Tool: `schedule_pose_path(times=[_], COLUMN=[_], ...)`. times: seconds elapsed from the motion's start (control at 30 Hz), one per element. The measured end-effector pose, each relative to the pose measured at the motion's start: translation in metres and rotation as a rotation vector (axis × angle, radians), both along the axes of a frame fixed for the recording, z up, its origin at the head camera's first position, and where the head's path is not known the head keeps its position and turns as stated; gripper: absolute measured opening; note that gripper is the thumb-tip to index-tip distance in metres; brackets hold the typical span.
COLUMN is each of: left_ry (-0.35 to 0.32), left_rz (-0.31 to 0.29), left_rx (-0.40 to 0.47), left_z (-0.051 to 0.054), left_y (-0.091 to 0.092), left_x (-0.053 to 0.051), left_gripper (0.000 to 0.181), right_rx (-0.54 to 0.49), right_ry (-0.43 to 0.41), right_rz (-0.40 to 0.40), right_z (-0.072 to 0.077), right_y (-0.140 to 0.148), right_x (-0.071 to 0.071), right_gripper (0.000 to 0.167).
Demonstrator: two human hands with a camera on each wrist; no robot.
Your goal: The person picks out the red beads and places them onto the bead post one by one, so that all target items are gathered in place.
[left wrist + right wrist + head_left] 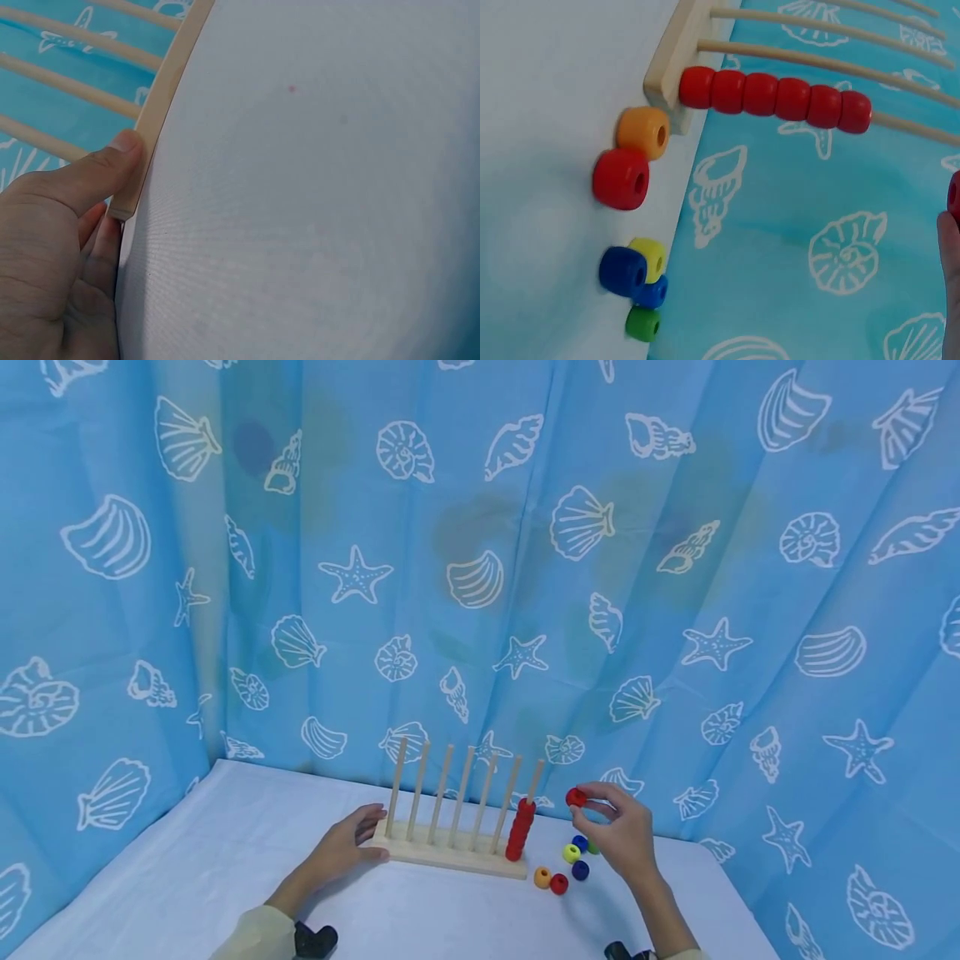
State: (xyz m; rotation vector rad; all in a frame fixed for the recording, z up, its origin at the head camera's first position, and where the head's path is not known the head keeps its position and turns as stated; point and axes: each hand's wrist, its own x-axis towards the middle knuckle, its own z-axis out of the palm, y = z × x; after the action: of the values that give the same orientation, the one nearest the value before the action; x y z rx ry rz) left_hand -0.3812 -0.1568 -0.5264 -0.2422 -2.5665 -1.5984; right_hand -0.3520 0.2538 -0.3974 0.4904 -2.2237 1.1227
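A wooden peg rack (450,856) with several upright pegs stands on the white-covered table. Its rightmost peg carries a stack of several red beads (521,831); the other pegs are bare. My left hand (341,849) grips the rack's left end, the thumb on its front edge in the left wrist view. To the right of the stack, my right hand (618,831) pinches a single red bead (576,797) between thumb and fingers, raised off the table. That bead is only partly visible at the edge of the right wrist view.
Loose beads lie right of the rack: orange (643,133), red (621,179), yellow (649,256), green (643,323) and two blue, the nearer blue bead (622,271) among them. A blue curtain (480,610) with white shell prints hangs behind the table.
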Motion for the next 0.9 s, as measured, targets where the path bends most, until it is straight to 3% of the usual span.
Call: schedule_pose_path(times=[0.37,0.6,0.9], left_ry=[0.005,-0.006,0.010], left_rz=[-0.010,-0.007,-0.021], left_rx=[-0.001,-0.004,0.026], left_z=[0.002,0.000,-0.003], left_y=[0.001,0.000,-0.001], left_x=[-0.001,0.000,-0.002], left_gripper=[0.083,0.083,0.085], right_rx=[-0.013,-0.044,-0.116], right_ry=[0.119,0.102,0.089], right_rz=[-0.009,-0.050,0.006], right_z=[0.014,0.020,0.026], right_y=[-0.019,-0.030,-0.043], right_x=[-0.007,-0.010,-0.018], right_gripper=[0.036,0.036,0.031])
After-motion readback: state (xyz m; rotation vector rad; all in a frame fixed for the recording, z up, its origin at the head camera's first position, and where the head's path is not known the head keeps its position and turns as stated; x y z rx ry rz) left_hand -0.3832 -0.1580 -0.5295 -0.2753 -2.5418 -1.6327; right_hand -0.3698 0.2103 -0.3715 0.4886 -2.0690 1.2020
